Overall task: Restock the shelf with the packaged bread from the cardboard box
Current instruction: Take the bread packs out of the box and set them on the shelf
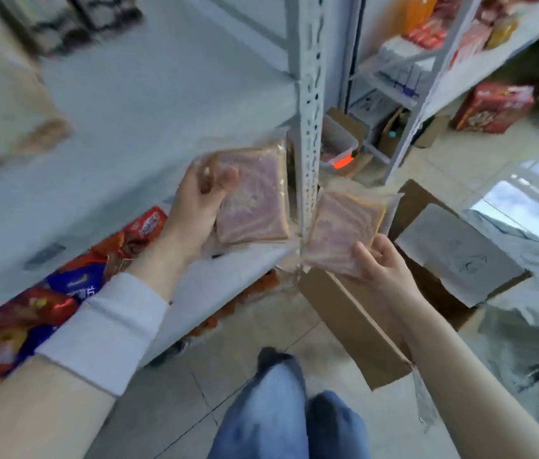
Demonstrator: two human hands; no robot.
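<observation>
Two packs of bread in play, one per hand. Our left hand [195,207] grips the first pack [255,200] by its left edge, thumb across the front. It holds the pack over the front right corner of the grey shelf [122,134], close to the slotted upright [309,111]. Our right hand [384,263] pinches the second pack [341,233] at its lower corner. That pack is off the shelf, on the other side of the upright, above the open cardboard box [354,323] on the floor. The frame is blurry, so we cannot tell if the first pack touches the board.

Step in hand, as we judge it: set the left pack down first. We want it flat and slid back from the corner so it doesn't tip off. The wrapper looks thin and slack and the bread soft, so we go light on the grip and don't squash it. The right pack has to swing round the upright, not into it. We bring it in from the front and lay it beside the first. Red and blue snack bags [63,293] sit on the level below, not our concern.
</observation>
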